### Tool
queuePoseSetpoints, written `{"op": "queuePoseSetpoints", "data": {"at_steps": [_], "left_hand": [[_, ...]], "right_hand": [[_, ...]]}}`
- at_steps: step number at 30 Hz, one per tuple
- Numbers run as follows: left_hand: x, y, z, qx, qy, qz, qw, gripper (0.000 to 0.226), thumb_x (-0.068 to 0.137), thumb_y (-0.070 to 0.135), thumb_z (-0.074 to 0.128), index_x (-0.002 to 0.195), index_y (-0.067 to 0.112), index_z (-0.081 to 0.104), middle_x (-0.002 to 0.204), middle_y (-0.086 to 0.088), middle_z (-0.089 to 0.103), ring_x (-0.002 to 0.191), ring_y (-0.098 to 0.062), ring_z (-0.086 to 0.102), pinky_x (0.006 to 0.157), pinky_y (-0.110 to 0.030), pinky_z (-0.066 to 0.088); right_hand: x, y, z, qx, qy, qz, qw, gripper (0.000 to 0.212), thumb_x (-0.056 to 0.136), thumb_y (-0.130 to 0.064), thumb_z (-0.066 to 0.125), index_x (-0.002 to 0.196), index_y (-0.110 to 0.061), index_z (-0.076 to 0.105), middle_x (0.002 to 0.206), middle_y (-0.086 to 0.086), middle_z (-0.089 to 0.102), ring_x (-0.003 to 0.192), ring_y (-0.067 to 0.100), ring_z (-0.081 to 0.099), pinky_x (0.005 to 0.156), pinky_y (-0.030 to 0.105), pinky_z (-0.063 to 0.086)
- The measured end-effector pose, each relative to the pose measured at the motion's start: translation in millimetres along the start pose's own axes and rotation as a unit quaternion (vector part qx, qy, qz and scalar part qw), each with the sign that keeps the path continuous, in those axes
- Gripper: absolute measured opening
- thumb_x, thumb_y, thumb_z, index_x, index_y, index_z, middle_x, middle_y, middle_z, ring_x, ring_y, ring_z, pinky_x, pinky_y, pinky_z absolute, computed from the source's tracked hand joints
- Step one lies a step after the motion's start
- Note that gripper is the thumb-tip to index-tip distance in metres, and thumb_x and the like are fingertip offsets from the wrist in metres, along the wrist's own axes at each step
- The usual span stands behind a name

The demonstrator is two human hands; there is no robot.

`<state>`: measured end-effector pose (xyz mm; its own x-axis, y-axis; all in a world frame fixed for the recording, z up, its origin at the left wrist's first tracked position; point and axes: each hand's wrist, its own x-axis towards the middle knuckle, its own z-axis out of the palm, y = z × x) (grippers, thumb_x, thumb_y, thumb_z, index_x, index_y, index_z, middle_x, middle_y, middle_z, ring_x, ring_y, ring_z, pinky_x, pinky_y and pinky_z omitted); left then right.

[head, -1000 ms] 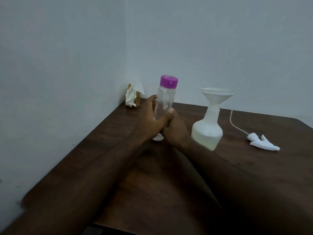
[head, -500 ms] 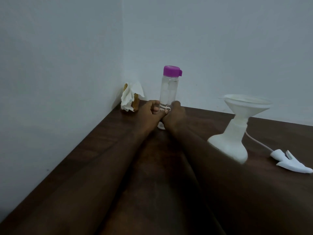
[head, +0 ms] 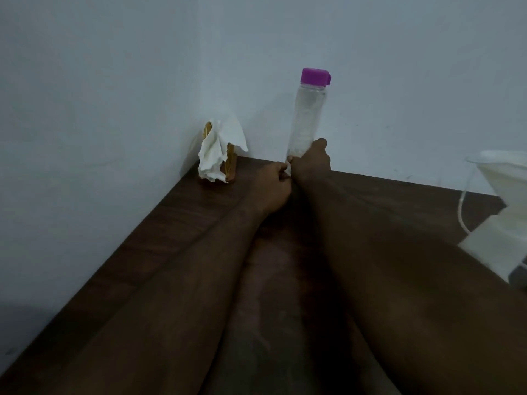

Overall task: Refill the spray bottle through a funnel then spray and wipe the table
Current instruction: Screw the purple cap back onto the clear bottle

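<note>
Clear bottle (head: 308,115) is farther back near the wall now, right hand (head: 310,163) clamped low on it, left hand (head: 273,183) curled at its base, grip unclear, spray bottle (head: 502,240) with funnel (head: 507,172) on bench (head: 199,218) far right; best to seat the clear bottle flat, then release slowly.

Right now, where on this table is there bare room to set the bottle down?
Bare wood lies between the napkin holder and left hand, and along the back wall between the clear bottle and spray bottle. The right edge is crowded: spray bottle, funnel, tube.
</note>
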<state>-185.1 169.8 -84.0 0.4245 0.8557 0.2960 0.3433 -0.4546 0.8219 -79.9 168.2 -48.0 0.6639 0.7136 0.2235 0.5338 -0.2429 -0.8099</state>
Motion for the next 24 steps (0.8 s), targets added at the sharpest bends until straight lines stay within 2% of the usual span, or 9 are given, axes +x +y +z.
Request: {"op": "queuePoseSetpoints", "data": {"at_steps": [3, 5, 6, 9, 12, 16, 21, 24], "left_hand": [[2, -5, 2, -0.023, -0.001, -0.007, 1.0, 0.049, 0.091, 0.024, 0.055, 0.138, 0.012, 0.054, 0.124, -0.005, 0.067, 0.107, -0.017, 0.063, 0.087, -0.025, 0.054], [0, -3, 1, -0.022, 0.004, -0.003, 1.0, 0.043, 0.092, 0.017, 0.055, 0.135, 0.01, 0.056, 0.117, -0.004, 0.068, 0.1, -0.016, 0.064, 0.076, -0.018, 0.052], [-1, -1, 1, -0.018, 0.008, 0.003, 1.0, 0.039, 0.092, 0.014, 0.055, 0.131, 0.008, 0.059, 0.114, -0.005, 0.069, 0.099, -0.017, 0.064, 0.075, -0.02, 0.051], [-4, 3, 1, -0.012, 0.007, 0.013, 1.0, 0.03, 0.091, 0.009, 0.055, 0.119, 0.005, 0.064, 0.108, -0.009, 0.07, 0.095, -0.021, 0.064, 0.079, -0.028, 0.052], [-4, 4, 0, -0.019, 0.007, 0.004, 1.0, 0.028, 0.09, 0.008, 0.055, 0.116, 0.003, 0.065, 0.107, -0.013, 0.07, 0.096, -0.025, 0.065, 0.086, -0.037, 0.054], [-6, 5, -1, -0.019, 0.01, 0.005, 1.0, 0.027, 0.088, 0.006, 0.055, 0.112, 0.001, 0.066, 0.103, -0.016, 0.07, 0.094, -0.027, 0.066, 0.082, -0.037, 0.054], [-8, 4, -2, -0.024, 0.012, 0.002, 1.0, 0.03, 0.088, 0.008, 0.055, 0.116, 0.009, 0.067, 0.104, -0.006, 0.071, 0.093, -0.018, 0.066, 0.083, -0.032, 0.055], [-11, 4, -3, 0.02, 0.053, 0.006, 0.998, 0.031, 0.09, 0.02, 0.055, 0.119, 0.015, 0.067, 0.108, -0.002, 0.072, 0.095, -0.015, 0.065, 0.088, -0.036, 0.055]], "right_hand": [[8, 2, 5, -0.005, 0.009, 0.003, 1.0, 0.047, 0.093, -0.016, 0.063, 0.13, -0.002, 0.038, 0.125, 0.019, 0.06, 0.113, 0.035, 0.059, 0.086, 0.036, 0.044], [9, 2, 9, -0.009, 0.012, 0.006, 1.0, 0.045, 0.094, -0.015, 0.062, 0.13, -0.002, 0.038, 0.125, 0.019, 0.06, 0.114, 0.034, 0.059, 0.088, 0.036, 0.045], [11, 1, 12, -0.012, 0.013, 0.006, 1.0, 0.045, 0.094, -0.015, 0.062, 0.129, -0.002, 0.038, 0.126, 0.019, 0.06, 0.114, 0.034, 0.059, 0.089, 0.037, 0.045], [15, 1, 16, -0.016, 0.014, 0.012, 1.0, 0.045, 0.094, -0.014, 0.063, 0.13, 0.0, 0.039, 0.128, 0.02, 0.06, 0.117, 0.034, 0.059, 0.092, 0.037, 0.045], [17, 4, 19, -0.011, 0.004, 0.02, 1.0, 0.046, 0.095, -0.016, 0.062, 0.131, 0.001, 0.039, 0.13, 0.02, 0.058, 0.12, 0.034, 0.058, 0.094, 0.037, 0.045], [16, 8, 23, -0.02, 0.0, 0.025, 1.0, 0.051, 0.093, -0.016, 0.063, 0.133, 0.002, 0.037, 0.132, 0.021, 0.056, 0.122, 0.034, 0.056, 0.093, 0.035, 0.044], [4, 2, 17, -0.015, -0.001, 0.063, 0.998, 0.071, 0.087, -0.016, 0.069, 0.143, 0.002, 0.028, 0.14, 0.02, 0.048, 0.126, 0.031, 0.053, 0.098, 0.033, 0.043], [-8, -2, 3, -0.02, -0.006, 0.065, 0.998, 0.058, 0.089, -0.013, 0.064, 0.137, 0.0, 0.035, 0.14, 0.018, 0.047, 0.126, 0.031, 0.052, 0.095, 0.031, 0.043]]}}
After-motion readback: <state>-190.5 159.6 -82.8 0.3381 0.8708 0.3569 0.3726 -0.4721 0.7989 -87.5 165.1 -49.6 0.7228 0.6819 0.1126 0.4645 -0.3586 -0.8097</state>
